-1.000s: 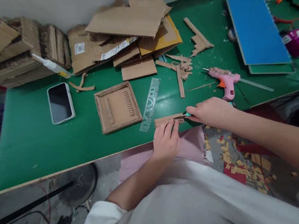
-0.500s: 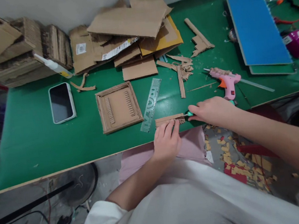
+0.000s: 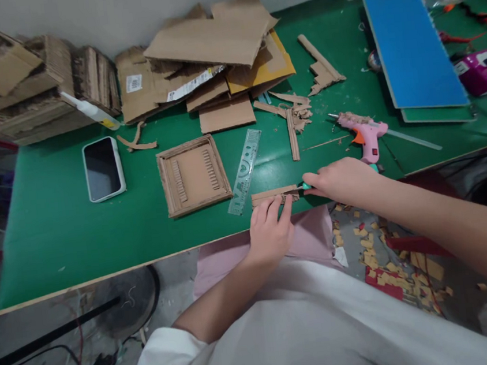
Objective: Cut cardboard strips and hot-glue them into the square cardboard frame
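Observation:
A short strip of corrugated cardboard (image 3: 271, 193) lies near the table's front edge. My left hand (image 3: 271, 226) rests on its near side, fingers spread and pressing it down; the thumb is mostly hidden. My right hand (image 3: 339, 181) is closed around a craft knife (image 3: 306, 186) with a teal handle, whose thin metal tip meets the strip's right end. Left of the strip lies a clear plastic ruler (image 3: 245, 172). Farther left is a shallow square cardboard tray (image 3: 193, 176) with two rows of ridged strips inside.
A pink glue gun (image 3: 366, 132) lies beyond my right hand, beside a blue notebook (image 3: 414, 48). Cardboard sheets (image 3: 206, 38) and cardboard boxes (image 3: 26, 83) are piled along the wall. A phone (image 3: 103, 169), a glue bottle (image 3: 92, 111) and cardboard scraps (image 3: 297, 113) also lie on the green table (image 3: 79, 240).
The view has shifted slightly. Both hands, the knife and the strip keep nearly the same places relative to each other.

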Tool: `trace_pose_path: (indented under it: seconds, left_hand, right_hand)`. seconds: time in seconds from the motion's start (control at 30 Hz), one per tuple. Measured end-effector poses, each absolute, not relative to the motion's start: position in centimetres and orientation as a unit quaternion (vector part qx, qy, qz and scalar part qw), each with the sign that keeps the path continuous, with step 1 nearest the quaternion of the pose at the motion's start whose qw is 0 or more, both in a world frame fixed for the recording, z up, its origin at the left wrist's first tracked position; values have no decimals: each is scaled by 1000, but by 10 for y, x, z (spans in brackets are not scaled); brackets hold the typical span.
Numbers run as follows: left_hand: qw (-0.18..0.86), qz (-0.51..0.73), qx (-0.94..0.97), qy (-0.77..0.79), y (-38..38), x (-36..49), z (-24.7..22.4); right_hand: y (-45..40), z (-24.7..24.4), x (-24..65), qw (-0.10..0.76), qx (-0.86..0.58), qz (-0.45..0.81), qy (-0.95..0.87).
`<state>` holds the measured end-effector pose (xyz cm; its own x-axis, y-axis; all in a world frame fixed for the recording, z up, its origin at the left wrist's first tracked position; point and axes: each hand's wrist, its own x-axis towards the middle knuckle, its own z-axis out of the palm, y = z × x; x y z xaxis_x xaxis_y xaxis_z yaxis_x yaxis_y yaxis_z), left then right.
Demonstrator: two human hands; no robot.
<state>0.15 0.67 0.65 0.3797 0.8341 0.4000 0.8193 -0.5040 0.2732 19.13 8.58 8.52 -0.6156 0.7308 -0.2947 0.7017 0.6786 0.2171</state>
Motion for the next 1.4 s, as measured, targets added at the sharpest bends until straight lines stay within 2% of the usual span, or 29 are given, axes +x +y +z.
trace_pose_path:
  seconds: [0.93,1.4]
  left_hand:
    - [9,241,829,504,6,2,6]
    - [5,220,832,509,7,2,10]
  right_hand:
    - [89,83,195,201,396,38,895]
    - [86,79,205,182,403,44,896]
